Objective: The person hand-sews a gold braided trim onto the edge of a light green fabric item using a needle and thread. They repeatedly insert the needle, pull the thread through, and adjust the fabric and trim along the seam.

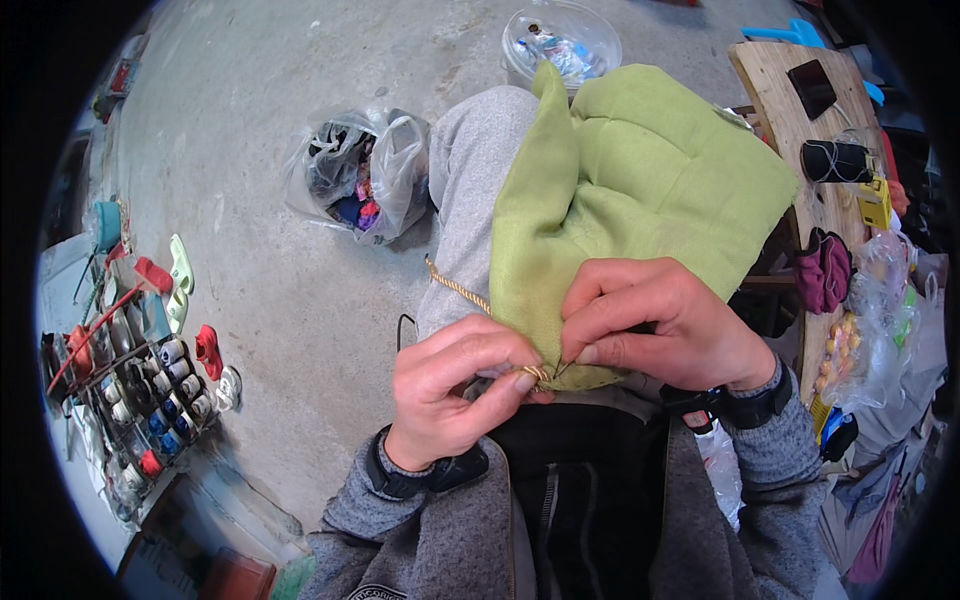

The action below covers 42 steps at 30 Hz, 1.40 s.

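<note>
A green padded cloth (637, 165) lies across my lap, its near edge between my hands. My left hand (465, 386) pinches that edge together with a gold twisted cord (459, 289), whose free end stretches up and left over the grey trouser leg. Close beside it, my right hand (652, 322) holds a thin needle (561, 369) between thumb and fingers, its lower end at the cloth by the cord. Part of the cloth's edge is hidden by my fingers.
A plastic bag of coloured scraps (360, 180) stands on the concrete floor at left. Beyond my knee is a clear bucket (561, 41). A wooden bench (825, 202) at right bears a phone (812, 88), a black thread spool (834, 161) and a maroon pouch (823, 270). A shoe rack (161, 405) stands far left.
</note>
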Motion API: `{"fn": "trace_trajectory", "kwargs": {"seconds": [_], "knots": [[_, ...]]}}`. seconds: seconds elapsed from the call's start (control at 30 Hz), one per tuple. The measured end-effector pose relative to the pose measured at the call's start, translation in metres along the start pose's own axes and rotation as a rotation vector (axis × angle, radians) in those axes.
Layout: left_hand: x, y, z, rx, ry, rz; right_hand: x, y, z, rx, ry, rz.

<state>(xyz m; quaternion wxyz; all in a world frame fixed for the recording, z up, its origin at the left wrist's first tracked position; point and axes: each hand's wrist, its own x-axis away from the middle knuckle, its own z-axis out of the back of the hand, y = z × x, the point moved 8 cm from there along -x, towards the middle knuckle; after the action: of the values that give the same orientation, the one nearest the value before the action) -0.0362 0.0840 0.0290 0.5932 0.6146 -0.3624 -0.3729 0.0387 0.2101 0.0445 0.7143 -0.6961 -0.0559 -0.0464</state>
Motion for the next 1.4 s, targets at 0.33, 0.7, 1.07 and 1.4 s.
{"fn": "trace_trajectory", "kwargs": {"seconds": [0.33,0.7,1.07,1.4], "knots": [[-0.002,-0.001,-0.001,-0.046,-0.008,-0.037,0.001,0.000,-0.006,-0.044,-0.009,-0.023],[0.000,-0.013,-0.002,0.114,0.017,0.099,0.009,-0.014,-0.002,0.316,0.269,-0.005],[-0.001,-0.010,0.002,0.080,0.072,0.081,0.023,-0.037,-0.042,0.640,0.366,0.221],[0.000,-0.006,0.000,0.118,0.130,0.091,0.040,-0.078,-0.066,1.038,0.358,0.643]]}}
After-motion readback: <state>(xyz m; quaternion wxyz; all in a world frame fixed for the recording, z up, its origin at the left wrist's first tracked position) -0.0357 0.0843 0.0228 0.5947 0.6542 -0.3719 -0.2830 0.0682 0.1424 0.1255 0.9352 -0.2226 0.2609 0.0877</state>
